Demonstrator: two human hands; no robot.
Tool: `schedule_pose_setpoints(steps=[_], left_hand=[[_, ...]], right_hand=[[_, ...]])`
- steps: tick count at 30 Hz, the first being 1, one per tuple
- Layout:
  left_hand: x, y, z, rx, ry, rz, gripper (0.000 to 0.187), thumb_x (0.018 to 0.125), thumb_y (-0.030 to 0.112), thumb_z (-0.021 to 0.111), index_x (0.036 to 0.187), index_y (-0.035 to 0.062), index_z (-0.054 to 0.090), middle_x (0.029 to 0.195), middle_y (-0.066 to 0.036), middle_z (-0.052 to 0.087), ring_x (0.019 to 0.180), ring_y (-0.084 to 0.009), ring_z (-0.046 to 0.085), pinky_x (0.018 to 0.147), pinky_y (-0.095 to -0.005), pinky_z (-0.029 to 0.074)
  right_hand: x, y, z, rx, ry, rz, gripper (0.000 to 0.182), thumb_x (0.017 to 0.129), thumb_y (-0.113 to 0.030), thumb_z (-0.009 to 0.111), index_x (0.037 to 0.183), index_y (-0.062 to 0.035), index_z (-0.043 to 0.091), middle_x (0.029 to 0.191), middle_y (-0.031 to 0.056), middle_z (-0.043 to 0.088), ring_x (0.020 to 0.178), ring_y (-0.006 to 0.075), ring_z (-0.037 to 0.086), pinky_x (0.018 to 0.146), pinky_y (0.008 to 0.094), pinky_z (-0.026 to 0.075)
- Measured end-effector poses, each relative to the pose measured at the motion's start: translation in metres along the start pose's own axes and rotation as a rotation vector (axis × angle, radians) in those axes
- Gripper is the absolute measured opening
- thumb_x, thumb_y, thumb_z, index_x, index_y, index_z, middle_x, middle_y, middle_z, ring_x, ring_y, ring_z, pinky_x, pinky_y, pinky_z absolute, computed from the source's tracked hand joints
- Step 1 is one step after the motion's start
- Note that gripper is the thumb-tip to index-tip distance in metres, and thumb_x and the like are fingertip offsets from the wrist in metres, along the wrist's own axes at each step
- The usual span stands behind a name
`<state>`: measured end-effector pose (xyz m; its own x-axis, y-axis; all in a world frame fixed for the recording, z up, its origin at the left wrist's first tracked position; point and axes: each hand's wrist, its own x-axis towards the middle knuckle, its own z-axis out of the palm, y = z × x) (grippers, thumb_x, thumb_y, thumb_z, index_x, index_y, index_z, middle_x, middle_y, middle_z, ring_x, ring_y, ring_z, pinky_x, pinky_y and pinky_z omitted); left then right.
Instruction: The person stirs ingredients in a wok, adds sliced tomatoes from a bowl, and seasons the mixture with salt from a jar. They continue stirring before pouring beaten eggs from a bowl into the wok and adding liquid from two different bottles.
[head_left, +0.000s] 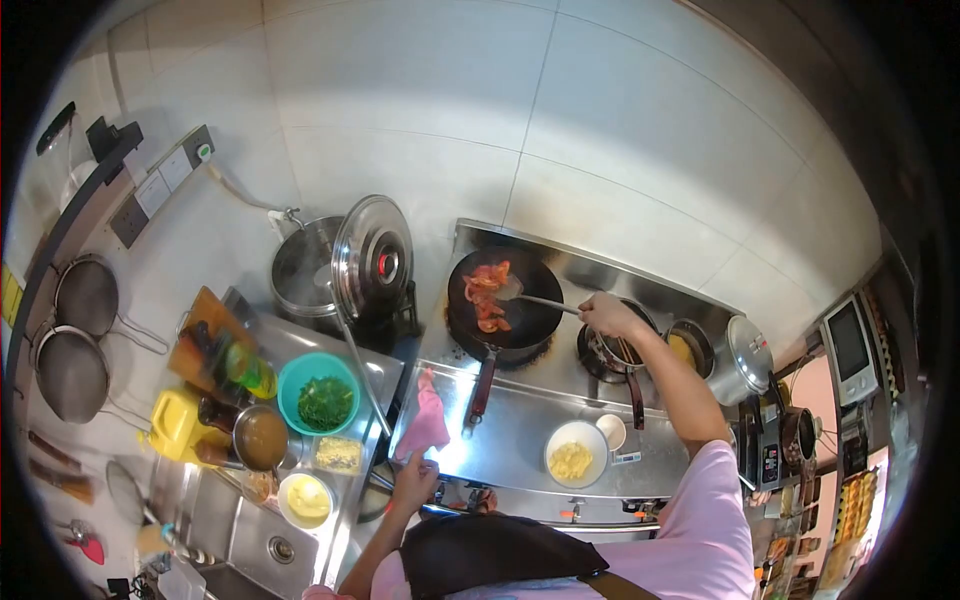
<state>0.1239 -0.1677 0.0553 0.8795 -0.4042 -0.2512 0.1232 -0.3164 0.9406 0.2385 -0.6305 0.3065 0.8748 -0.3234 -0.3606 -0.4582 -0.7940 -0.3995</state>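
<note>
My right hand (607, 315) is closed around the handle of a metal spatula (548, 301), reaching in from the right. The spatula's head rests among red tomato pieces (490, 300) in a dark wok (530, 325) on the stove. The wok's handle points toward me. Low at the counter's front edge, my left hand (415, 485) has its fingers pinched at the bottom of a pink cloth (425, 420). Right of the cloth, a white bowl (551, 462) of yellow food, apparently egg, stands beside a small white cup (612, 431).
At the left are a steaming pot (305, 265) with its lid (373, 255) tilted upright, a teal bowl (300, 420) of chopped greens, a yellow jug (178, 430) and a sink (270, 520). Right of the wok stand a smaller pan (600, 365) and a pressure cooker (738, 365).
</note>
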Motion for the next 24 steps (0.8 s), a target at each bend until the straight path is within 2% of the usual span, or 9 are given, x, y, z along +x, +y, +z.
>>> schedule_pose_setpoints(steps=[1,2,5,6,10,13,16,19,24], left_hand=[[0.001,0.000,0.000,0.017,-0.002,-0.001,0.053,0.091,0.012,0.064,0.139,0.0023,0.044,0.105,-0.013,0.069,0.090,-0.0181,0.067,0.080,-0.0301,0.053],[0.001,0.000,0.000,0.033,-0.004,-0.001,0.053,0.091,0.013,0.064,0.139,0.0023,0.045,0.105,-0.013,0.069,0.090,-0.0180,0.067,0.080,-0.0300,0.053],[-0.002,-0.005,0.002,0.037,0.028,0.014,0.052,0.091,0.016,0.065,0.138,0.0039,0.047,0.102,-0.014,0.069,0.089,-0.0218,0.069,0.078,-0.0335,0.054],[-0.002,-0.006,0.003,0.031,0.043,0.022,0.051,0.091,0.017,0.065,0.137,0.0047,0.047,0.100,-0.015,0.069,0.089,-0.0238,0.070,0.077,-0.0352,0.055],[-0.007,-0.007,0.008,-0.004,0.003,-0.043,0.053,0.091,0.018,0.065,0.138,0.0030,0.047,0.101,-0.015,0.069,0.090,-0.0239,0.070,0.078,-0.0348,0.055],[-0.003,-0.009,0.011,0.042,0.000,-0.004,0.054,0.091,0.019,0.065,0.138,0.0021,0.046,0.102,-0.016,0.070,0.091,-0.0238,0.070,0.079,-0.0348,0.055],[-0.005,-0.001,0.013,0.049,0.013,0.007,0.054,0.090,0.019,0.065,0.138,0.0020,0.046,0.102,-0.015,0.070,0.092,-0.0235,0.070,0.080,-0.0348,0.055],[-0.002,-0.004,0.018,0.059,0.009,0.003,0.054,0.090,0.018,0.065,0.138,0.0031,0.046,0.101,-0.015,0.070,0.092,-0.0235,0.070,0.081,-0.0348,0.055],[0.000,-0.015,0.033,0.006,-0.026,-0.042,0.052,0.090,0.018,0.065,0.137,0.0048,0.047,0.102,-0.014,0.071,0.092,-0.0246,0.070,0.081,-0.0354,0.055]], right_hand=[[-0.002,-0.002,-0.010,-0.005,-0.024,0.018,0.031,0.085,-0.020,0.064,0.107,-0.0007,0.072,0.068,0.0121,0.066,0.053,0.0223,0.061,0.048,0.0359,0.049],[0.000,0.002,-0.020,-0.035,-0.086,0.025,0.025,0.084,-0.020,0.063,0.096,0.0015,0.072,0.065,0.0080,0.063,0.048,0.0189,0.055,0.043,0.0335,0.044],[-0.004,0.002,-0.045,-0.172,-0.199,0.043,0.021,0.083,-0.018,0.062,0.081,0.0026,0.067,0.061,0.0076,0.060,0.045,0.0175,0.052,0.040,0.0330,0.039],[0.005,0.009,-0.042,-0.140,-0.271,0.086,0.021,0.083,-0.017,0.062,0.075,0.0024,0.063,0.056,0.0070,0.056,0.043,0.0167,0.048,0.038,0.0336,0.036],[0.024,0.030,0.010,0.192,-0.257,-0.047,0.025,0.084,-0.017,0.062,0.068,0.0025,0.063,0.054,0.0083,0.053,0.039,0.0154,0.045,0.035,0.0336,0.032],[0.021,0.029,0.016,0.362,-0.111,0.031,0.029,0.085,-0.020,0.061,0.070,0.0034,0.066,0.054,0.0115,0.056,0.044,0.0207,0.053,0.043,0.0378,0.041],[-0.003,0.018,0.000,-0.001,0.071,-0.142,0.028,0.086,-0.022,0.062,0.083,0.0040,0.070,0.062,0.0161,0.063,0.061,0.0289,0.066,0.058,0.0429,0.051],[-0.027,0.012,0.002,-0.445,0.245,-0.230,0.024,0.085,-0.021,0.064,0.090,0.0025,0.068,0.077,0.0191,0.068,0.082,0.0340,0.070,0.073,0.0468,0.054],[-0.011,0.069,0.079,-0.537,0.446,-0.242,0.019,0.085,-0.015,0.062,0.101,-0.0033,0.061,0.095,0.0229,0.067,0.083,0.0386,0.069,0.075,0.0483,0.054]])
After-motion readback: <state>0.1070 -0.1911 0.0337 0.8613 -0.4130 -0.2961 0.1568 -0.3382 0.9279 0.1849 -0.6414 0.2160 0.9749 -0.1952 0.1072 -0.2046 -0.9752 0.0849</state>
